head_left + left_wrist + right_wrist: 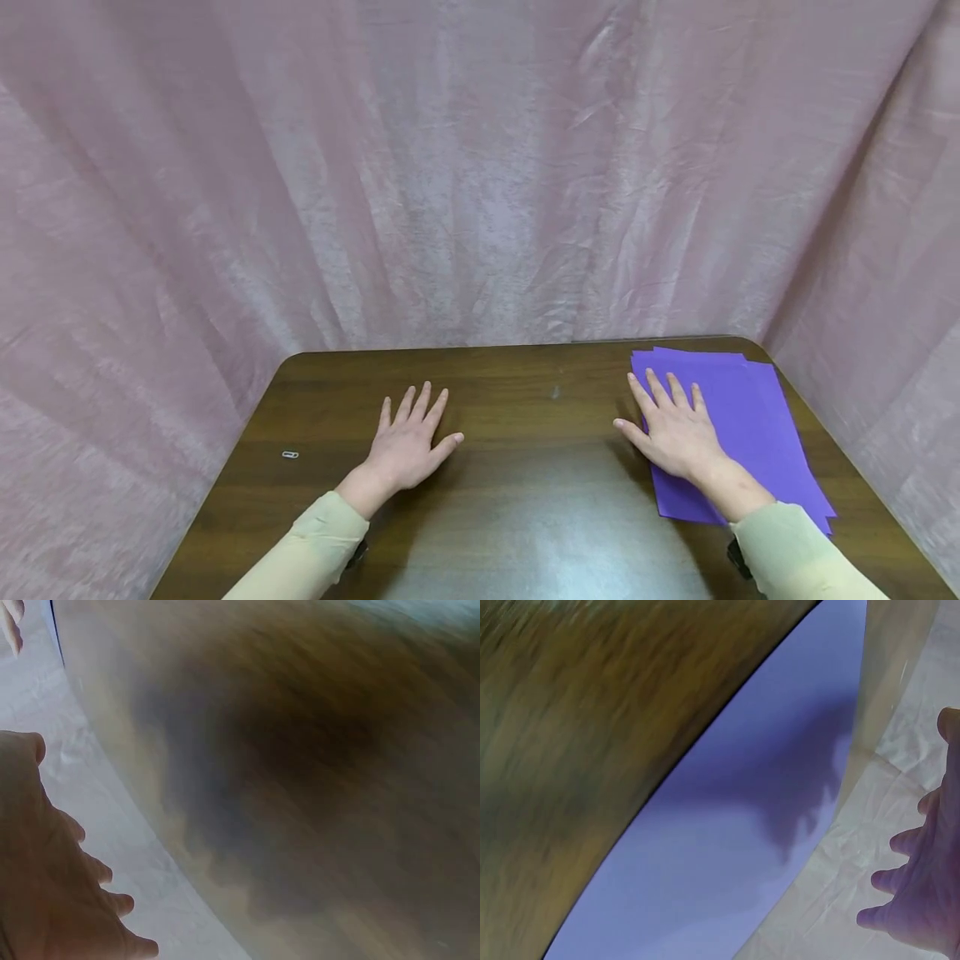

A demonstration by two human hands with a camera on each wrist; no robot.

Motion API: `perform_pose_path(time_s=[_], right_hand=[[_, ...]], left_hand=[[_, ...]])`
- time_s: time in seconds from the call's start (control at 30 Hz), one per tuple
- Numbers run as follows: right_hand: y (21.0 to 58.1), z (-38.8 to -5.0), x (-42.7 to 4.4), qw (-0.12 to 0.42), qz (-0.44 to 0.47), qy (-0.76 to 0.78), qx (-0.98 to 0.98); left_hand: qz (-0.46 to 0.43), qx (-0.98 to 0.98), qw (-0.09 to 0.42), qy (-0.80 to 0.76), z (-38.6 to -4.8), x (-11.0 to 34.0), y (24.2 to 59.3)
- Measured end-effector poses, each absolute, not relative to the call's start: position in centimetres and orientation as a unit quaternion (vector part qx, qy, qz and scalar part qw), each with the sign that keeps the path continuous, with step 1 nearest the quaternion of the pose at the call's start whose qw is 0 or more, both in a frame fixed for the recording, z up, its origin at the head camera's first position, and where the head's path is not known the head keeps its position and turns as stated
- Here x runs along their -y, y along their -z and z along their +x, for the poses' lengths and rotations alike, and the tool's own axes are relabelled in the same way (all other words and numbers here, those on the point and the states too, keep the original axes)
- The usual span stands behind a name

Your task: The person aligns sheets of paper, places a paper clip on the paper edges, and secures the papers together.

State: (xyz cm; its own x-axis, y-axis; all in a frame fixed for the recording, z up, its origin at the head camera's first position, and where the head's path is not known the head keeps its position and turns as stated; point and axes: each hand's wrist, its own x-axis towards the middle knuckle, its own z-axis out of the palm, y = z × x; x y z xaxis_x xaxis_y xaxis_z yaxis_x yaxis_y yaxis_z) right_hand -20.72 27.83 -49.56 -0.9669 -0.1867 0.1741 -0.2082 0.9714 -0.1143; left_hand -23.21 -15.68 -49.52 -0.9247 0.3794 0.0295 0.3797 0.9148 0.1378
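Note:
My left hand (405,450) is spread flat with straight fingers over the left half of the wooden table, holding nothing. To its left lies a small paper clip (290,455). My right hand (678,433), fingers also spread and straight, is over the left part of a stack of purple paper sheets (757,425). In the right wrist view the hand's shadow falls on the purple paper (705,862), and the hand appears raised above it. The left wrist view likewise shows the left hand (60,877) apart from the tabletop, its shadow on the wood.
The brown wooden table (525,483) has rounded far corners. Pink curtains (480,183) hang behind it and along both sides. The purple sheets are slightly misaligned and lie near the table's right edge. A small pale mark (556,392) shows on the wood.

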Motion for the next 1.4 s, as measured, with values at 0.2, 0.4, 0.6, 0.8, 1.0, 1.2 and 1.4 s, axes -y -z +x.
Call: perform_pose_path(time_s=[0.2, 0.4, 0.6, 0.8, 1.0, 1.2, 1.4], right_hand=[[49.2, -20.6, -29.3, 0.073, 0.084, -0.07, 0.991], [49.2, -20.6, -30.9, 0.056, 0.067, -0.071, 0.994], [48.9, -20.2, -32.4, 0.049, 0.045, -0.075, 0.995], [48.8, -20.0, -33.8, 0.04, 0.028, -0.078, 0.996], [49.1, -19.8, -35.2, 0.031, 0.015, -0.079, 0.996], [49.4, -19.4, -36.6, 0.02, 0.006, -0.082, 0.996], [49.7, -19.2, -38.0, 0.016, -0.006, -0.084, 0.996]], left_hand=[[-0.228, 0.972, -0.001, 0.056, -22.7, 13.4, 48.8], [-0.267, 0.962, 0.001, 0.053, -22.1, 11.0, 48.6], [-0.303, 0.952, 0.009, 0.049, -21.7, 8.6, 48.4], [-0.326, 0.945, -0.002, 0.033, -21.4, 6.1, 47.6], [-0.346, 0.938, -0.004, 0.025, -20.7, 3.8, 47.3], [-0.371, 0.929, -0.003, 0.009, -19.9, 1.7, 47.5], [-0.394, 0.919, 0.002, -0.007, -19.2, -0.6, 47.5]])
